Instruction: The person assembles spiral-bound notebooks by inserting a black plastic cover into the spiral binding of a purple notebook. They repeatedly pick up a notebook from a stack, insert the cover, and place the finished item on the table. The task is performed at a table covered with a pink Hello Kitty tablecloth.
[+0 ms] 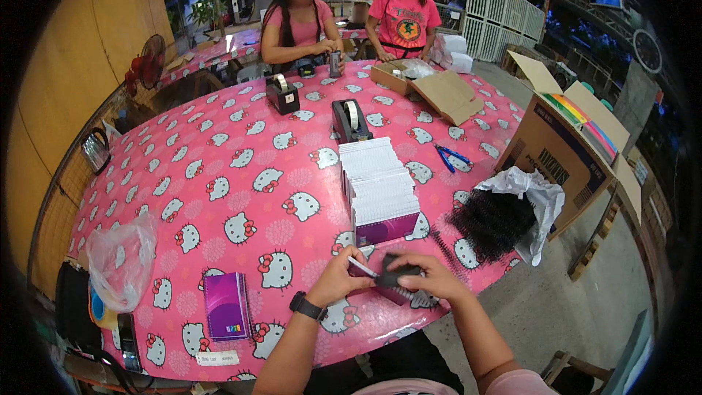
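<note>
My left hand (342, 278), with a dark watch on its wrist, grips a small purple notebook (395, 294) by one end; its white page edges face up. My right hand (428, 276) is closed at the other end on a black piece (395, 271) lying against the notebook's edge. Its exact kind is blurred and partly covered by the fingers. Just beyond my hands stands a long row of unbound notebooks (376, 186), page edges up, the nearest showing a purple cover. To the right lies a heap of black spiral binding coils (493, 221) on white plastic wrapping (542, 208).
A finished spiral notebook (226, 307) lies left. Also on the table are blue-handled pliers (451, 159), tape dispensers (351, 121), a clear plastic bag (123, 260) and a phone (129, 342). A large cardboard box (552, 153) stands right. Two people are across the table.
</note>
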A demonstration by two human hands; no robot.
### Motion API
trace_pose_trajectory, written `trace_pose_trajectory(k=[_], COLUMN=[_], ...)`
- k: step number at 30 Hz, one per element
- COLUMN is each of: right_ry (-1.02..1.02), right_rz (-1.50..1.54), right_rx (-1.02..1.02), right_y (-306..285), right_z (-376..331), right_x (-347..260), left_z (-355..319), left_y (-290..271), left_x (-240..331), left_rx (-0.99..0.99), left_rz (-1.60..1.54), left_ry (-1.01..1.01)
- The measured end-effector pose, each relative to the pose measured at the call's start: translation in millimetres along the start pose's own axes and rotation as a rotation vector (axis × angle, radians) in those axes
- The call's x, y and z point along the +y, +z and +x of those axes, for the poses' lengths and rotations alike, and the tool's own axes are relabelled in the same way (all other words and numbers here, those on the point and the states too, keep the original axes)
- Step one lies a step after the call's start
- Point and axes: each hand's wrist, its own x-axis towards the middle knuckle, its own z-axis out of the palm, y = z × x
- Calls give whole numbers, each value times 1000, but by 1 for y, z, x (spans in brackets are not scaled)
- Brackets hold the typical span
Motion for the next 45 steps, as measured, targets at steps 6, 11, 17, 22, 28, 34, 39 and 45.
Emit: trace_pose_trajectory(k=[6,11,17,22,28,34,39,45], right_ry=[-124,-153,-108,-133,-179,-172,-152,-308], right_rz=[262,243,-233,99,122,-689,-524,-367], right_rx=[1,46,174,24,20,329,227,386], right_y=[1,-5,-4,4,10,-14,-15,37], right_z=[3,3,11,10,13,-2,-18,10], right_x=[8,15,9,5,5,32,-16,-15], left_z=[1,1,-3,-1,-1,-3,-5,-2], left_y=[6,9,11,5,5,6,15,20], left_x=[5,6,15,7,1,21,29,13], left_rx=[46,39,44,45,61,-32,-47,67], left_rz=[23,19,78,103,125,-118,-267,-332], left_ry=[98,53,77,96,114,-51,-64,54])
